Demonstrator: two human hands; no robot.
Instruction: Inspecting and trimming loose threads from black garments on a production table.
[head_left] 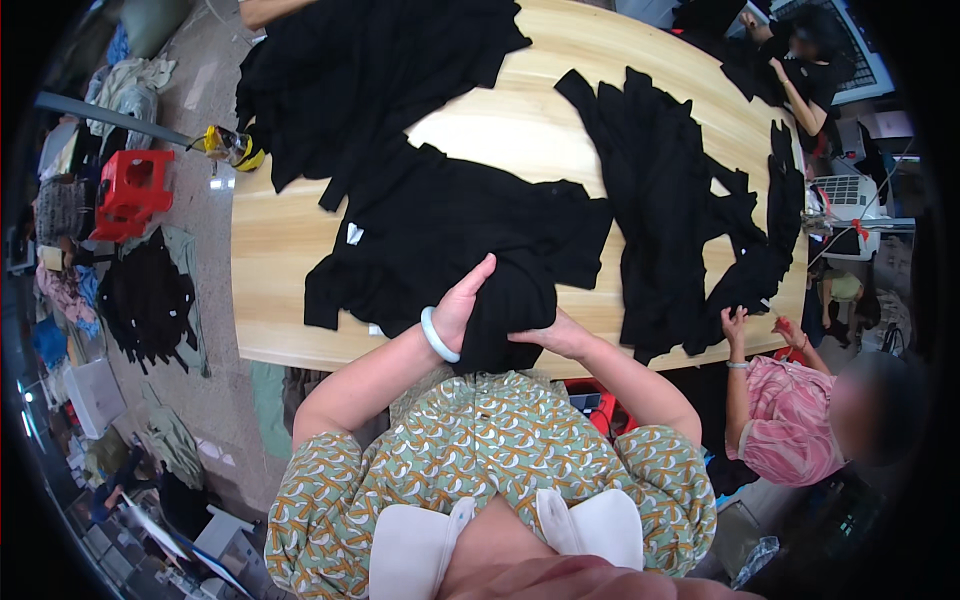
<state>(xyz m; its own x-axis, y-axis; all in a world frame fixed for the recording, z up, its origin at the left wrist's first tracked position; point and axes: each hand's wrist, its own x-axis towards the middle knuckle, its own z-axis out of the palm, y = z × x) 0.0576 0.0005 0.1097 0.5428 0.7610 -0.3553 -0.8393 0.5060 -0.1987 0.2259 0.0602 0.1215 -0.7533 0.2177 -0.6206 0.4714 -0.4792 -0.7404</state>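
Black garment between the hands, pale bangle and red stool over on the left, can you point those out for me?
Black garment [508, 300]: head view, on its bunched-up part.
Pale bangle [431, 338]: head view, on the front of its band.
Red stool [139, 189]: head view, on its plastic body.

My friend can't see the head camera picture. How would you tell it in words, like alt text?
A person's left hand and right hand are on a black garment at the near edge of a pale wooden table, fingers partly hidden. More black garments lie across it, and a co-worker in pink is at the right.
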